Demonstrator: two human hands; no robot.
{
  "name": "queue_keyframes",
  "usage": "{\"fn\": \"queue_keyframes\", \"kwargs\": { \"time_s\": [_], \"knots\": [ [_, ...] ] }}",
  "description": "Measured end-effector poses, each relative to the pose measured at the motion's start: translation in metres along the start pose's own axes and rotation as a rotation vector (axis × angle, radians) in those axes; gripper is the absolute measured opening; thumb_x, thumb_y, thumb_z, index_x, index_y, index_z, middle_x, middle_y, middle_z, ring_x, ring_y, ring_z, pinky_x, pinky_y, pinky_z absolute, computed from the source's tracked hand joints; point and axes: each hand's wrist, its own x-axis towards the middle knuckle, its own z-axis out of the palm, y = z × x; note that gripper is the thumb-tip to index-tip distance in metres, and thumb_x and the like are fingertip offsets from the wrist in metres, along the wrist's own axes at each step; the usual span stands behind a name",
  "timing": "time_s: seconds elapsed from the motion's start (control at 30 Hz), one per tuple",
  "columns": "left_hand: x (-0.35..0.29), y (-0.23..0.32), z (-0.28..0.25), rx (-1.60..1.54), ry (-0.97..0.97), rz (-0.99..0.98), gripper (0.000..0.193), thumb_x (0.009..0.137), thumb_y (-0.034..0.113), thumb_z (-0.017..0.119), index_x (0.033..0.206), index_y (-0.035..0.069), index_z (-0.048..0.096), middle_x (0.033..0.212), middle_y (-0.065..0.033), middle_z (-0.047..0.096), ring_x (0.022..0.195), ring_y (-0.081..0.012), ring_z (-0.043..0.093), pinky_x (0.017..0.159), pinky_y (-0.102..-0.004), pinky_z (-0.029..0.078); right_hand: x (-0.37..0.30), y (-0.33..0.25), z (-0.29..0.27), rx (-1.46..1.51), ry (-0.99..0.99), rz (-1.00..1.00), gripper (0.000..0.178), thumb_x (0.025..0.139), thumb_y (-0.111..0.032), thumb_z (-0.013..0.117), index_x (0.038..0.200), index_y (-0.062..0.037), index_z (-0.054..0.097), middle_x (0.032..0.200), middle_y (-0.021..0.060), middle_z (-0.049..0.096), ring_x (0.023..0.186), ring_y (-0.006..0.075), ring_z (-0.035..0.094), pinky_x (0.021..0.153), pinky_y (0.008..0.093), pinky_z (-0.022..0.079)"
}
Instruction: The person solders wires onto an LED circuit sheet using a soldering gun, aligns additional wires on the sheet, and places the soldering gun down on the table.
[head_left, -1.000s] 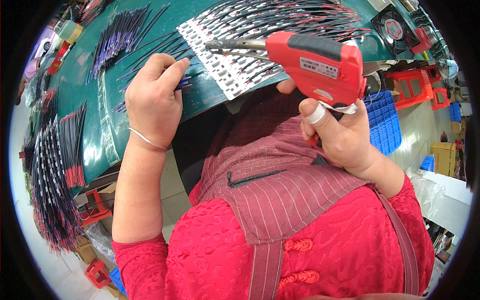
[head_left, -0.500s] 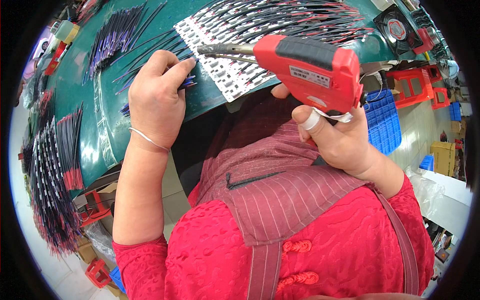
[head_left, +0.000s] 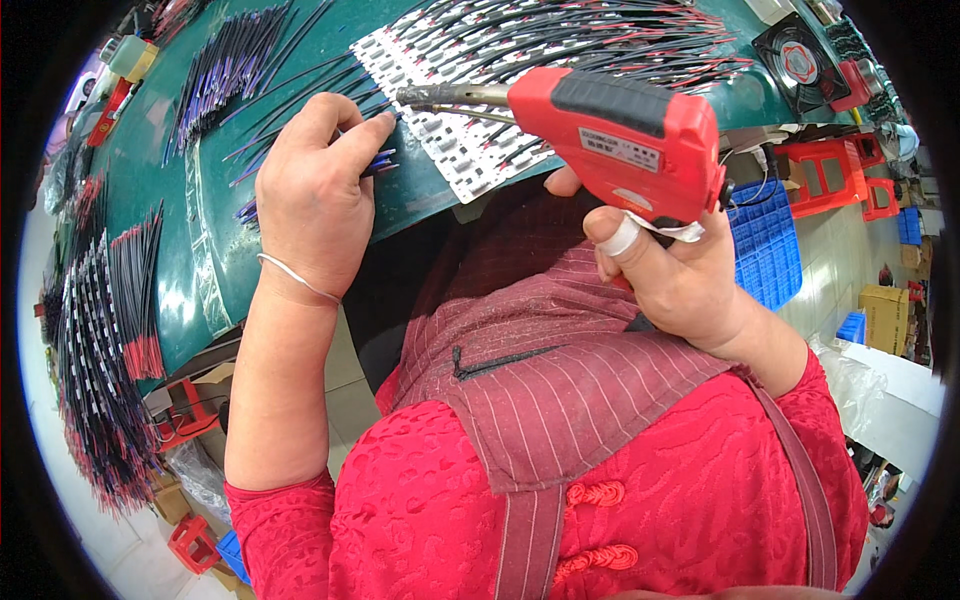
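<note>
Our R hand point(head_left: 665, 270)'s clamped on the red soldering gun point(head_left: 610, 150), prob. to hold its tip point(head_left: 420, 96) over the white PCB panel point(head_left: 450, 150), where blk wires point(head_left: 600, 45) lie fanned. Our L hand point(head_left: 318, 180)'s curled beside the tip; can't tell if it's pinching.

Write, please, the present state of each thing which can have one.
Red soldering gun: raised, tip pointing left
Right hand: closed around the gun
Left hand: fingers bent; grip hidden
White panel: partly covered by black wires
Purple-ended wires: bunched on green table
Black fan: spinning or stopped, unclear
</note>
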Motion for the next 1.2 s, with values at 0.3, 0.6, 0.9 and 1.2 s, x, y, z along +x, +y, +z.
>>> {"fn": "queue_keyframes", "kwargs": {
  "time_s": [0.3, 0.6, 0.9, 1.2],
  "knots": [
    [0.001, 0.000, 0.001, 0.013, 0.012, 0.026, 0.035, 0.064, -0.007, 0.069, 0.095, 0.007, 0.074, 0.088, -0.0075, 0.061, 0.082, -0.0274, 0.063, 0.071, -0.0379, 0.053, -0.004, 0.005, -0.006, -0.025, -0.065, 0.091, 0.027, 0.090, -0.003, 0.072, 0.116, -0.0008, 0.065, 0.102, 0.0068, 0.071, 0.092, 0.0108, 0.066, 0.080, 0.0261, 0.054],
    [0.000, 0.000, 0.000, 0.015, 0.008, 0.022, 0.041, 0.064, -0.013, 0.069, 0.099, 0.007, 0.074, 0.089, -0.0080, 0.061, 0.079, -0.0248, 0.064, 0.070, -0.0339, 0.052, -0.002, -0.003, 0.001, 0.002, 0.027, -0.019, 0.029, 0.090, 0.000, 0.071, 0.118, -0.0011, 0.064, 0.110, 0.0090, 0.071, 0.099, 0.0126, 0.066, 0.087, 0.0279, 0.053],
    [0.000, -0.001, 0.001, 0.037, 0.017, 0.014, 0.037, 0.062, -0.008, 0.069, 0.094, 0.009, 0.075, 0.086, -0.0063, 0.062, 0.080, -0.0261, 0.064, 0.069, -0.0373, 0.053, -0.006, -0.002, -0.005, -0.004, -0.008, -0.014, 0.030, 0.091, 0.001, 0.070, 0.120, -0.0012, 0.063, 0.109, 0.0067, 0.070, 0.098, 0.0120, 0.065, 0.086, 0.0277, 0.053],
    [0.000, -0.005, 0.001, -0.078, -0.019, -0.070, 0.042, 0.067, -0.016, 0.064, 0.099, 0.009, 0.074, 0.091, -0.0082, 0.063, 0.083, -0.0258, 0.065, 0.073, -0.0329, 0.052, -0.008, 0.008, -0.006, -0.037, -0.048, -0.037, 0.021, 0.098, -0.010, 0.063, 0.116, 0.0006, 0.060, 0.097, 0.0082, 0.065, 0.060, 0.0069, 0.053, 0.052, 0.0222, 0.045]
  ]
}}
